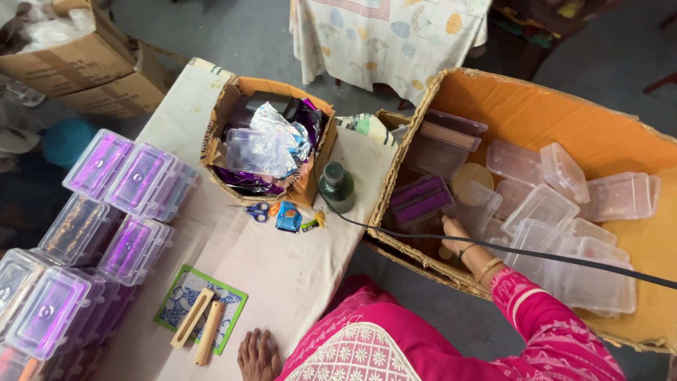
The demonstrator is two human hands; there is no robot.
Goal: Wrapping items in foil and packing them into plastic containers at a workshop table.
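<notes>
Right hand [455, 229]: reaches down into the large cardboard box [536, 106] at 3 o'clock; the fingers dip among the clear plastic containers [539, 208], touching or nearly touching them — whether they are spread or pinching something I cannot tell, since the fingertips are hidden.
Left hand [259, 355]: rests flat on the cloth-covered table [282, 268] at 6 o'clock, fingers loosely spread, holding nothing.
Nearest to the left hand: two wooden pieces [199, 324] lying on a green-edged patterned card [201, 307], just to its 9 o'clock side, apart from the hand.
In the large box: empty clear lidded containers piled loosely, plus one container with purple filling [421, 200] just at 11 o'clock of the right hand.
In the way: a black cable [564, 257] crosses over the right wrist and the box's contents, running from a dark green bottle [337, 185] toward 4 o'clock.
Table centre: a smaller cardboard box [226, 120] stuffed with shiny wrappers [271, 141]; below it blue-handled scissors [255, 210] and small bright packets [289, 217].
Table at 9 o'clock: stacked clear boxes with purple contents [120, 176].
Far side: a patterned tablecloth [381, 35] at 12 o'clock; brown cartons [77, 63] at 10 o'clock.
Cut off: the stacks at the lower left run out of view — the large box's right end too.
Hard to make out: what lies under the wrappers in the smaller box.
</notes>
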